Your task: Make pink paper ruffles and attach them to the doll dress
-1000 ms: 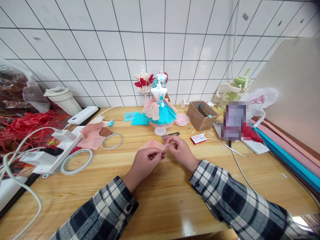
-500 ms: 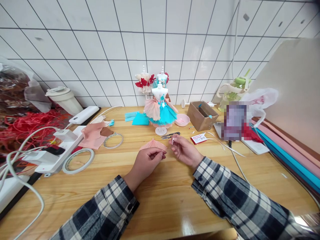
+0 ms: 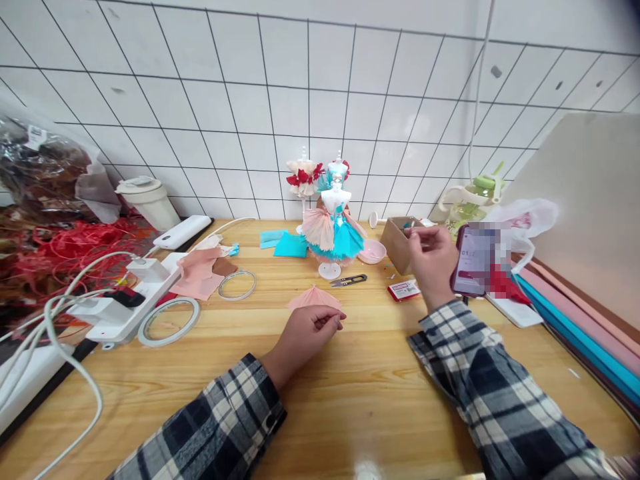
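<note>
My left hand (image 3: 309, 331) rests on the wooden table (image 3: 350, 400), fingers pinched on the edge of a pink pleated paper fan (image 3: 314, 298). My right hand (image 3: 431, 257) is raised over the small cardboard box (image 3: 397, 241), fingers pinched together; what they hold, if anything, is too small to name. Small thread snips (image 3: 349, 281) lie between the fan and a doll mannequin in a pink and teal dress (image 3: 334, 225).
A phone (image 3: 475, 260) stands right of my right hand. A pink dish (image 3: 373, 251), red label (image 3: 404, 290), tape rolls (image 3: 168, 321), pink cloth scraps (image 3: 199, 271) and a power strip with cables (image 3: 125, 300) lie around. Coloured paper rolls (image 3: 575, 320) line the right edge.
My right hand left the fan and moved up and right to above the cardboard box. The left hand stayed on the fan. The camera tilted up a little.
</note>
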